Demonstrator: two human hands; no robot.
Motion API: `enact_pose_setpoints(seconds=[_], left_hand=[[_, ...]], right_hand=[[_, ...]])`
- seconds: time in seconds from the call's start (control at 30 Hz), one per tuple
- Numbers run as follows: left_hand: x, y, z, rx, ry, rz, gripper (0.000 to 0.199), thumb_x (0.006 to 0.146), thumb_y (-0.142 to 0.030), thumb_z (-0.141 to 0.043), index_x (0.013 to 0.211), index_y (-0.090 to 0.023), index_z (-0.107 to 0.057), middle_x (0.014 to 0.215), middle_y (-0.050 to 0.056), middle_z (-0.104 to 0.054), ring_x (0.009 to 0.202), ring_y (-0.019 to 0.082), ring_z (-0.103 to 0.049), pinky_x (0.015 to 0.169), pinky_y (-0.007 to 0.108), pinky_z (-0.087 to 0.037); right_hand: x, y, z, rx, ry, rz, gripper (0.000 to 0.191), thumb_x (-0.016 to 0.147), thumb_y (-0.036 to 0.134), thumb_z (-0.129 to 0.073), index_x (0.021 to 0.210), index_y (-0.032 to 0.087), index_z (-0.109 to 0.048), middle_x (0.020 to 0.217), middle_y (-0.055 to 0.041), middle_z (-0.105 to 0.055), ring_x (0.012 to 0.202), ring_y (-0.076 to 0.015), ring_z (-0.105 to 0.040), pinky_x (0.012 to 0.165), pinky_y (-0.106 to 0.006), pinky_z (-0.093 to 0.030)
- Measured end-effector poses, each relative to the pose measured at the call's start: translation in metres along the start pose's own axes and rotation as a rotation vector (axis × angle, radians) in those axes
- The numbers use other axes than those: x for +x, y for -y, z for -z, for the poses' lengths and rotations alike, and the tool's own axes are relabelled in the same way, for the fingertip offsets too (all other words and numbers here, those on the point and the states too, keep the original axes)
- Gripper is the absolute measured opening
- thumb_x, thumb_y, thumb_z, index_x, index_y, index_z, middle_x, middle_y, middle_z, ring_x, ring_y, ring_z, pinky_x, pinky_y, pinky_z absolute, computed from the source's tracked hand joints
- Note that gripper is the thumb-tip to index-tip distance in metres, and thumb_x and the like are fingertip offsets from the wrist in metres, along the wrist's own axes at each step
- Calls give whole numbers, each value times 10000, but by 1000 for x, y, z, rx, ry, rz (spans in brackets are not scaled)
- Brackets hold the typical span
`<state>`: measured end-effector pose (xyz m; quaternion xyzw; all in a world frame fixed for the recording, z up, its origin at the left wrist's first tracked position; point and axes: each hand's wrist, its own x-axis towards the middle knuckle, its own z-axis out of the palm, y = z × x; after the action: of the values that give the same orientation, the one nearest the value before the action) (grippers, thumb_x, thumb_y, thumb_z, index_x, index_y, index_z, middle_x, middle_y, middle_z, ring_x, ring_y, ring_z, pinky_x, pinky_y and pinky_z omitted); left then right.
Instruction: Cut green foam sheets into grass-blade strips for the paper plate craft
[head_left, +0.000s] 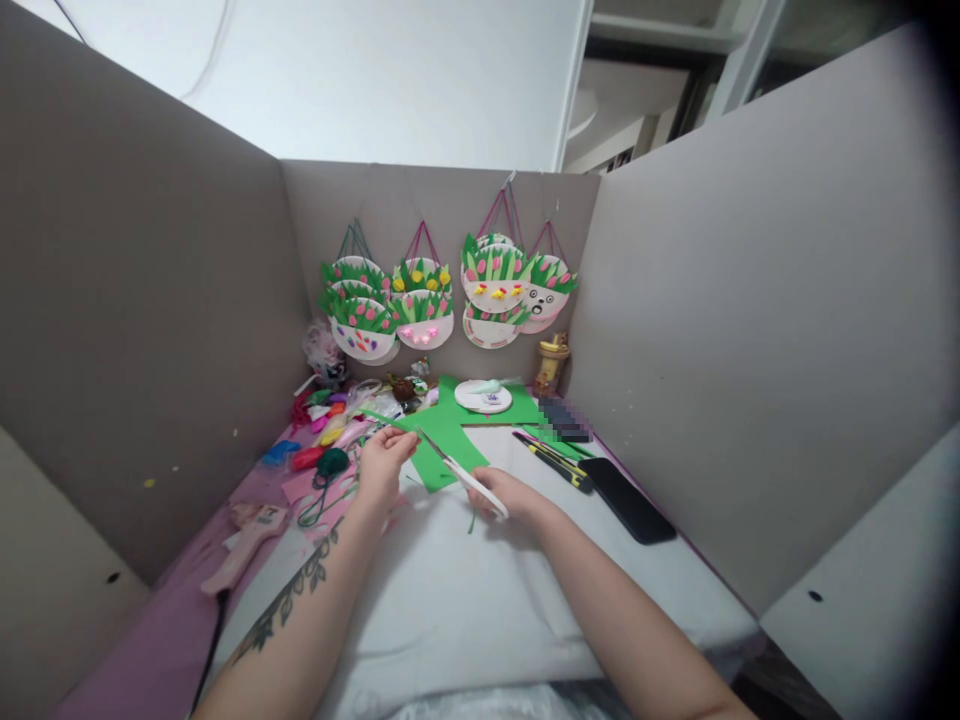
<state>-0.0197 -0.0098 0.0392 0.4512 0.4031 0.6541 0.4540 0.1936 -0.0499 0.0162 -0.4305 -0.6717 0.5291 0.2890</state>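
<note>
In the head view my left hand (385,462) pinches a narrow green paper strip (386,419), whose free end points to the upper left. My right hand (501,492) grips white-handled scissors (474,482). Their blades reach up and left, close to my left fingertips; whether they touch the strip I cannot tell. Beneath and behind the hands lie green paper sheets (439,452) on a white cover (450,590). A small green scrap (472,522) rests below the scissors.
Decorated paper-plate baskets (491,290) hang on the grey back panel. A glue gun (247,545), green yarn (332,461) and craft bits lie left. Right are a black phone (628,500) and yellow-black cutters (555,460). A white plate (483,397) and golden bottle (551,365) stand behind.
</note>
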Motion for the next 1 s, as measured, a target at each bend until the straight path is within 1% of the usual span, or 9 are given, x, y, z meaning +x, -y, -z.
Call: enact_pose_setpoints(seconds=[0.3,0.47,0.57,0.63,0.67,0.77,0.8,0.9,1.0], left_hand=[[-2,-6,0,17,15,40,278,521,-317,-771,650,-163,-578,582,-7,-609,559,130,-571,563,242,-436],[-4,-11,0,34,27,71,253,525,-289,-762,637,-157,-578,580,-1,-615,563,131,-574,566,242,-430],[-3,-12,1,39,40,77,238,534,-274,-754,632,-160,-570,578,-5,-610,560,127,-571,575,245,-433],[-2,-11,2,42,48,81,237,535,-274,-753,624,-161,-564,576,-6,-608,561,128,-571,578,246,-437],[-2,-10,2,43,51,84,237,535,-275,-752,621,-162,-562,575,-7,-607,564,130,-574,580,247,-439],[0,-5,3,46,60,89,240,533,-280,-748,610,-166,-552,570,-14,-594,568,131,-578,586,248,-445],[0,-3,2,48,69,90,241,533,-282,-747,610,-167,-549,565,-19,-586,565,130,-577,588,249,-447],[-2,5,1,63,105,98,245,537,-286,-747,624,-165,-553,557,-25,-573,556,130,-571,587,252,-449],[-6,11,-3,85,140,113,245,546,-288,-745,654,-153,-572,578,-18,-589,559,124,-568,585,245,-444]], right_hand=[[2,-8,5,-37,-15,-38,81,611,192,-560,686,180,-533,498,66,-511,410,-65,-427,393,-176,-305],[2,-10,5,-76,-45,-64,90,617,206,-574,692,177,-534,486,62,-501,388,-66,-419,379,-178,-300],[1,-9,6,-98,-66,-59,115,606,203,-607,697,170,-544,521,44,-533,404,-76,-435,387,-188,-301],[0,-8,10,-156,-137,-58,131,619,216,-628,718,170,-557,556,34,-557,428,-83,-454,406,-193,-308],[1,-9,13,-208,-209,-61,137,631,233,-638,725,173,-558,577,30,-566,448,-88,-466,421,-195,-315],[3,-14,30,-423,-502,-101,193,648,311,-677,726,186,-552,647,10,-588,554,-120,-513,487,-209,-328],[4,-17,37,-487,-578,-127,220,642,336,-693,728,189,-554,668,-3,-598,594,-136,-526,508,-216,-326],[5,-27,54,-604,-657,-215,236,645,350,-706,757,182,-586,719,-62,-637,671,-184,-564,545,-244,-319],[3,-33,61,-683,-638,-270,221,667,345,-688,787,169,-627,777,-105,-668,727,-220,-595,576,-263,-332]])
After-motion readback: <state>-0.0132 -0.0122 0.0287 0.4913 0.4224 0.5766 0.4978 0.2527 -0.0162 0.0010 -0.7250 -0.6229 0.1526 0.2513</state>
